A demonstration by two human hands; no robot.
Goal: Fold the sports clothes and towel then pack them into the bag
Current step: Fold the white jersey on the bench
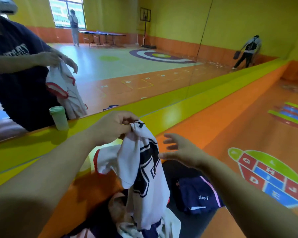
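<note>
A white jersey (pixel 129 162) is held up nearest, pinched at its top edge by the left hand (pixel 113 126). The right hand (pixel 182 150) is spread with fingers apart, just right of it. Navy shorts (pixel 199 198) are laid lower right; a green bottle (pixel 58 117) is stood far left.
</note>
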